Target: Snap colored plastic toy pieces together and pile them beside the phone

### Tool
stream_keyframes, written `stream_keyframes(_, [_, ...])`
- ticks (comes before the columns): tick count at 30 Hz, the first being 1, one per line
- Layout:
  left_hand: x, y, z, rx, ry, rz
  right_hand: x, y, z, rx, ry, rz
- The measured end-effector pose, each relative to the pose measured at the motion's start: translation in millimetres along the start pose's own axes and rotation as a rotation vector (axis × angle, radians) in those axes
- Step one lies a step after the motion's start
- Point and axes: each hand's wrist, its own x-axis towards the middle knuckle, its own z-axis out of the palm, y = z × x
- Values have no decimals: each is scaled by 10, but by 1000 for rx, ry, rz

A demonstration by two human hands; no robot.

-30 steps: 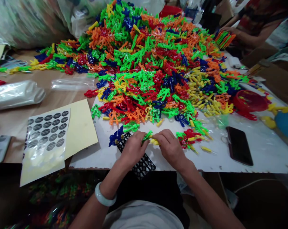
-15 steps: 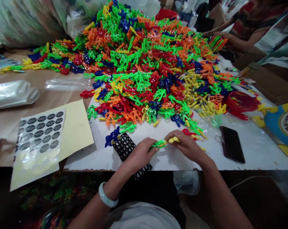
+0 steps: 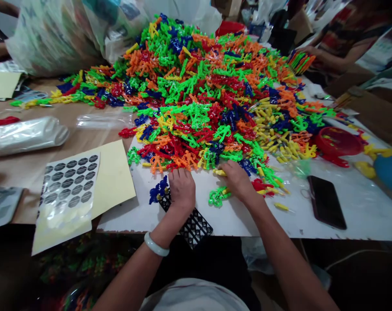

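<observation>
My left hand [image 3: 183, 190] is over the upper part of a black plastic grid tray [image 3: 196, 229], fingers together and curled down at the edge of the pile. Its fingertips are hidden, so what they hold, if anything, does not show. A dark blue toy figure [image 3: 158, 190] sits at the tray's far left corner. Closed on a small yellow pen-like piece [image 3: 219, 172], my right hand [image 3: 236, 179] is at the pile's front. Under that hand is a bright green toy figure [image 3: 218, 196]; whether it is held or lies on the table I cannot tell.
A big pile of coloured plastic figures [image 3: 199, 86] covers the table's middle. Left are an octagon sticker sheet [image 3: 69, 181], yellow card [image 3: 114, 177] and plastic bags [image 3: 23, 136]. Right are a phone [image 3: 327, 201] and red bowl [image 3: 340, 142]. A co-worker's arm [image 3: 341, 56] shows beyond.
My left hand has left the green figure and moved left and forward over the black tray. My right hand has shifted slightly left and forward, the green figure now beneath it. The view has tilted slightly.
</observation>
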Motion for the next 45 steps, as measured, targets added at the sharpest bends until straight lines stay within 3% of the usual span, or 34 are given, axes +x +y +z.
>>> stream_keyframes(4, [13,-59,17,-146,162,52,-214,-154,-127,337,117,60])
stream_keyframes(7, [1,-59,-3,-380,263,83,-341,-446,-142,671,32,208])
stream_keyframes(9, [-9,-29,-34,-619,267,26,-367,-638,-103,861,-16,247])
stream_keyframes(11, [-22,7,-64,-916,176,-122,-353,-767,-52,956,16,249])
stream_keyframes(14, [-51,32,-68,-1334,-81,-291,-313,-820,3,986,88,254])
stream_keyframes(18, [-110,14,14,-1603,-366,-229,-301,-760,9,1150,85,303])
stream_keyframes(20, [-140,5,49,-1571,-394,-210,-317,-731,-24,1252,94,334])
stream_keyframes(22, [-165,-3,53,-1458,-317,-231,-350,-713,-83,1270,128,357])
stream_keyframes(24, [-179,-14,27,-1380,-229,-272,-402,-703,-152,1165,141,370])
stream_keyframes(27, [-191,-32,-25,-1422,-171,-349,-499,-703,-205,898,55,350])
stream_keyframes(32, [-240,-4,-69,-1475,-158,-381,-582,-742,-83,761,-23,393])
stream_keyframes(36, [-308,65,-131,-1261,-111,-359,-563,-798,-30,751,6,462])
stream_keyframes(40, [-372,117,-182,-987,-24,-255,-536,-851,-127,926,18,519])
stream_keyframes(45, [-420,111,-179,-1079,-13,-281,-484,-849,-209,1310,-126,602])
